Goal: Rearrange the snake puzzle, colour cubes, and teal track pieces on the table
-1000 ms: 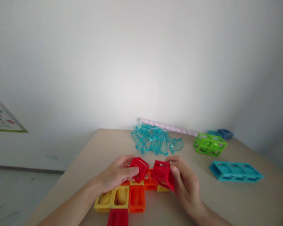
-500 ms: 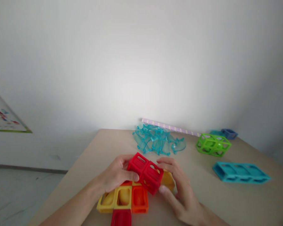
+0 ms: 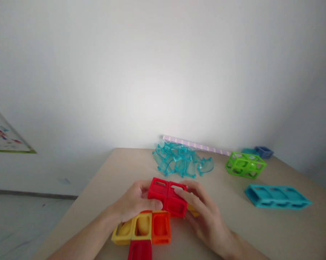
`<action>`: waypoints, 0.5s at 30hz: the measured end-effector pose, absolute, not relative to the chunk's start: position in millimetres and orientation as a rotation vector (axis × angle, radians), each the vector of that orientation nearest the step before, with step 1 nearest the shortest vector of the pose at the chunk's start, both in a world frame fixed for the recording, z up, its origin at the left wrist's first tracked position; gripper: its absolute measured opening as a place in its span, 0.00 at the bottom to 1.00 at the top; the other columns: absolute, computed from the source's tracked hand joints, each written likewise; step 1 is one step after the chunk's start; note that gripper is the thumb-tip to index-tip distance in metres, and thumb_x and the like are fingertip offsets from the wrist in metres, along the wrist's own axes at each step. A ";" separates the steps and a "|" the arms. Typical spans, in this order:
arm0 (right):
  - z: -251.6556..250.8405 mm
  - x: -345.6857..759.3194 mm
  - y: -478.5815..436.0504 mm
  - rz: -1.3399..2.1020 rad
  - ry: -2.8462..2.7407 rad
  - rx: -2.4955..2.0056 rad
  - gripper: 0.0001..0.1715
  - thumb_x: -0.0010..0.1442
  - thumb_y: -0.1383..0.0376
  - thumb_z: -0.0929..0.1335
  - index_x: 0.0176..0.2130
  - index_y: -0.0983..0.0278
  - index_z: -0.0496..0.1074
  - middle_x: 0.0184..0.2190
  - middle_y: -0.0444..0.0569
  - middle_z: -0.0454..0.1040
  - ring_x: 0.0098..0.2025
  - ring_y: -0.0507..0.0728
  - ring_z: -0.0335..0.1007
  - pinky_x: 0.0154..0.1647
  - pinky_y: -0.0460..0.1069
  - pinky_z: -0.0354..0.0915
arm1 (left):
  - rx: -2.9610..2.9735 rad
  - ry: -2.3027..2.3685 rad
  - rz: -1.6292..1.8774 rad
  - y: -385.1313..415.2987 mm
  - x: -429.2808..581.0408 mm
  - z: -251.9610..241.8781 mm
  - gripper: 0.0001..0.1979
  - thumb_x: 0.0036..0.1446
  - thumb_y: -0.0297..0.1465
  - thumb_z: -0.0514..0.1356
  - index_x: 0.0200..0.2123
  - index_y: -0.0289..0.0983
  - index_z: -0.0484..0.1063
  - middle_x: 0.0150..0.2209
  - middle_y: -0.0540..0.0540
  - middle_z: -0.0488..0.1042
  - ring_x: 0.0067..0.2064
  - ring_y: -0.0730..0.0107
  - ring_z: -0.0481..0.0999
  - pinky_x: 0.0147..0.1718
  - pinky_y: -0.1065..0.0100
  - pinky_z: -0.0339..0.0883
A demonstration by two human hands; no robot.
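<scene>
A joined pair of red cube blocks is held level over the back of a flat cluster of blocks. My left hand grips its left end, thumb across the front. On the other end rest the fingers of my right hand, closed around the pair's right side. In the cluster below, yellow blocks sit beside an orange block, with a red block at the near edge. Part of another yellow block shows behind my right fingers. The cluster's back part is hidden.
Clear teal curved pieces lie heaped toward the wall, before a striped lilac strip. To the right are a green frame block, a teal three-part block and a blue block. The table's left edge drops to the floor.
The red pair has turned from slanted to nearly level and moved slightly left. My right hand has come in from beside it and closed on its right end.
</scene>
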State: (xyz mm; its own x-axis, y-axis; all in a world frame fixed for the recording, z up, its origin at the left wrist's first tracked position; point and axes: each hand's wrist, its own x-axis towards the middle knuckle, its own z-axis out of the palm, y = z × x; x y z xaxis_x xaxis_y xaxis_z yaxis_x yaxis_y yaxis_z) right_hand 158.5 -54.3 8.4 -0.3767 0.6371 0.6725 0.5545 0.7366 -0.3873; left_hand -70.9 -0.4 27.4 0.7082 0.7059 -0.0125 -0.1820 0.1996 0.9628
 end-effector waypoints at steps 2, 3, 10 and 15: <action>7.5 159.0 -55.5 0.099 -2.096 -0.833 0.30 0.61 0.77 0.60 0.59 0.57 0.61 0.53 0.54 0.62 0.54 0.57 0.65 0.49 0.49 0.69 | 1.235 0.595 0.678 0.0 -72.2 23.8 0.17 0.44 0.30 0.71 0.40 0.33 0.77 0.37 0.43 0.79 0.39 0.62 0.78 0.43 0.61 0.70; 7.1 159.1 -56.5 0.101 -2.110 -0.802 0.31 0.60 0.78 0.60 0.59 0.56 0.61 0.53 0.54 0.62 0.54 0.57 0.65 0.49 0.50 0.69 | 1.251 0.618 0.689 0.2 -72.6 22.8 0.17 0.44 0.29 0.71 0.40 0.34 0.78 0.37 0.43 0.79 0.39 0.62 0.77 0.43 0.62 0.70; 1.7 157.1 -61.5 0.214 -2.036 -1.005 0.45 0.55 0.63 0.70 0.65 0.64 0.47 0.56 0.61 0.66 0.57 0.65 0.64 0.55 0.58 0.66 | 1.487 0.623 0.773 -1.5 -70.6 34.4 0.08 0.43 0.30 0.71 0.30 0.34 0.81 0.41 0.44 0.74 0.41 0.65 0.75 0.42 0.69 0.69; 7.9 154.5 -55.8 0.278 -2.082 -0.909 0.25 0.59 0.69 0.66 0.55 0.61 0.60 0.50 0.55 0.70 0.51 0.58 0.70 0.51 0.51 0.69 | 1.405 0.653 0.729 -2.8 -69.4 34.0 0.11 0.44 0.32 0.71 0.32 0.33 0.80 0.38 0.44 0.77 0.38 0.65 0.76 0.39 0.68 0.69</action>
State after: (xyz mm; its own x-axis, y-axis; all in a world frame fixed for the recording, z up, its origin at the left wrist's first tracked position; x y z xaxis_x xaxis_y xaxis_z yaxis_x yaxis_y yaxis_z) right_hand 154.5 -55.8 7.9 -0.3965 0.6902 0.6053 0.5075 0.7142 -0.4820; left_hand -69.4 -2.8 34.0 0.6276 0.7783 0.0213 -0.0644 0.0246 0.9976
